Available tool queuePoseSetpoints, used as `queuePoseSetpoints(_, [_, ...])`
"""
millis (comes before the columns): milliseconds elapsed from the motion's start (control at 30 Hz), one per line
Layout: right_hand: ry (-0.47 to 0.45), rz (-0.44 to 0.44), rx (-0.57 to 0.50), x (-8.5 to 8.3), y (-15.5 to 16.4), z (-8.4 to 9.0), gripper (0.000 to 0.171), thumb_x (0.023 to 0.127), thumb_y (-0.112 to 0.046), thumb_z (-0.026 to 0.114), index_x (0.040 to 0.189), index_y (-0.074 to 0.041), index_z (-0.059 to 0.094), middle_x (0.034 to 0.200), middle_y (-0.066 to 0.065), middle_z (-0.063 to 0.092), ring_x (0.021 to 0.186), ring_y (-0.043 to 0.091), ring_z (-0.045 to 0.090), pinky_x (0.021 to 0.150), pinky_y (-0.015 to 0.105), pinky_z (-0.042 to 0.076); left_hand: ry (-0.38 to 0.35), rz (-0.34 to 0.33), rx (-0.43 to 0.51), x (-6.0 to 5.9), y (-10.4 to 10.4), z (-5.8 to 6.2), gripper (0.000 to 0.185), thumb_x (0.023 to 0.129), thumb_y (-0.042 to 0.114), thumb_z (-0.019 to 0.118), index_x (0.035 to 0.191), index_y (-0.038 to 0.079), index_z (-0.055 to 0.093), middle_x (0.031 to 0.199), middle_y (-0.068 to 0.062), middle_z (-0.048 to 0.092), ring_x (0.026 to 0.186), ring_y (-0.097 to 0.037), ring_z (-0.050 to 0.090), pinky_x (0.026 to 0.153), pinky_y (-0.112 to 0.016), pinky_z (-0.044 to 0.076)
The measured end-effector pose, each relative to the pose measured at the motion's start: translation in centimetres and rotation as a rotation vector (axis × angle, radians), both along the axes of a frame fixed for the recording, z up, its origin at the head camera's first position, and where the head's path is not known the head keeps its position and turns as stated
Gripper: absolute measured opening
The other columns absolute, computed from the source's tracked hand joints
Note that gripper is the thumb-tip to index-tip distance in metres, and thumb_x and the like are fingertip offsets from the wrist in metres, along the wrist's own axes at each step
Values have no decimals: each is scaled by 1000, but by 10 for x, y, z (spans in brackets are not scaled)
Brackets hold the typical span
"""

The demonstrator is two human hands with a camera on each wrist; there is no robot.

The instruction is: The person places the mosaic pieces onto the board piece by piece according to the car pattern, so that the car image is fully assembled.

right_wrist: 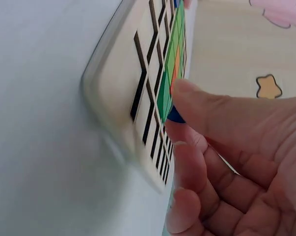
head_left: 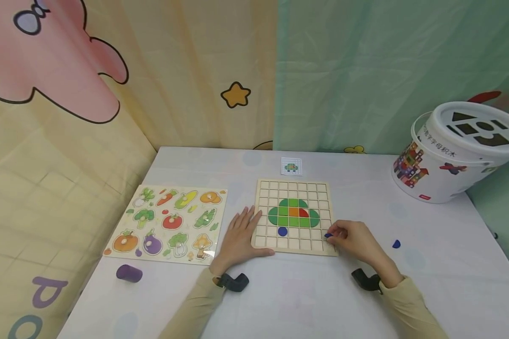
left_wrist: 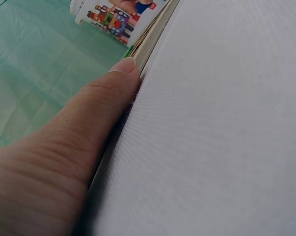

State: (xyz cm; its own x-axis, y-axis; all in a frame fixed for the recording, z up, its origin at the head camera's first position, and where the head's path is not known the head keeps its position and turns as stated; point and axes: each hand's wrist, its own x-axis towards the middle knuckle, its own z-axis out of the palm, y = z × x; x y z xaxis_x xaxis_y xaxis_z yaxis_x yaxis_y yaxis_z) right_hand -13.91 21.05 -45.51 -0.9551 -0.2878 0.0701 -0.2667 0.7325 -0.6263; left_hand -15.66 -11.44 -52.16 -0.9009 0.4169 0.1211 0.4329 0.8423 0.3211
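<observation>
A wooden grid board (head_left: 294, 188) lies on the white table, with green, orange and red tiles (head_left: 294, 213) forming a shape and a blue round tile (head_left: 282, 231) below them. My left hand (head_left: 242, 230) lies flat on the table with straight fingers against the board's left edge; the left wrist view shows its thumb (left_wrist: 96, 110) along the board's side (left_wrist: 152, 37). My right hand (head_left: 348, 237) pinches a small blue piece (head_left: 328, 235) at the board's lower right corner. In the right wrist view the blue piece (right_wrist: 175, 116) sits between thumb and fingers above the grid board (right_wrist: 148, 98).
A vegetable peg puzzle (head_left: 169, 221) lies left of the board, a purple cylinder (head_left: 129, 273) before it. A small pattern card (head_left: 291, 166) sits behind the board. Another blue piece (head_left: 396, 244) lies at right. A white shape-sorter bucket (head_left: 454, 150) stands at back right.
</observation>
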Motion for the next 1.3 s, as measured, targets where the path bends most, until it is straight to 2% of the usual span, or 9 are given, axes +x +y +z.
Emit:
queuePoseSetpoints(133, [34, 65, -15, -8, -16, -2, 6, 80, -6, 75, 84, -7, 70, 70, -8, 58, 57, 8, 46, 50, 24, 40, -2, 1, -8, 0, 0, 0, 114, 67, 83, 54, 153, 15, 20, 158, -4, 9, 144, -20, 1, 115, -33, -3])
queuePoseSetpoints(300, [18, 105, 13, -17, -34, -6, 5, 82, -8, 74, 86, -7, 72, 72, -7, 59, 58, 9, 45, 51, 25, 39, -1, 2, -8, 0, 0, 1, 114, 67, 83, 54, 152, 14, 21, 158, -5, 9, 144, -20, 1, 115, -33, -3])
queuePoseSetpoints(400, [3, 94, 29, -20, -42, -7, 4, 82, -9, 75, 83, -8, 71, 71, -6, 59, 57, 10, 44, 51, 25, 38, -4, 1, -5, 0, 0, 0, 114, 67, 83, 54, 153, 15, 21, 158, -5, 9, 144, -20, 1, 114, -33, -4])
queuePoseSetpoints(667, [-50, 41, 60, -25, -51, -8, 7, 81, -10, 75, 77, -11, 69, 73, -5, 62, 65, 10, 54, 59, 29, 47, 3, 1, -4, 0, 0, 0, 115, 67, 84, 53, 152, 15, 21, 158, -5, 9, 144, -20, 1, 115, -33, -3])
queuePoseSetpoints(833, [-54, 12, 52, -29, -51, -9, 7, 80, -12, 76, 78, -10, 70, 68, -6, 60, 62, 10, 52, 56, 29, 45, 2, 0, -6, -1, 0, 0, 115, 67, 85, 52, 152, 15, 21, 158, -5, 9, 144, -20, 2, 115, -34, -3])
queuePoseSetpoints(1300, [-56, 13, 64, -28, -52, -10, 10, 78, -12, 78, 77, -12, 68, 66, -7, 56, 61, 12, 49, 55, 28, 41, -2, 0, -15, -1, -1, -1, 115, 67, 83, 54, 153, 15, 20, 158, -4, 9, 144, -19, -1, 115, -33, -4])
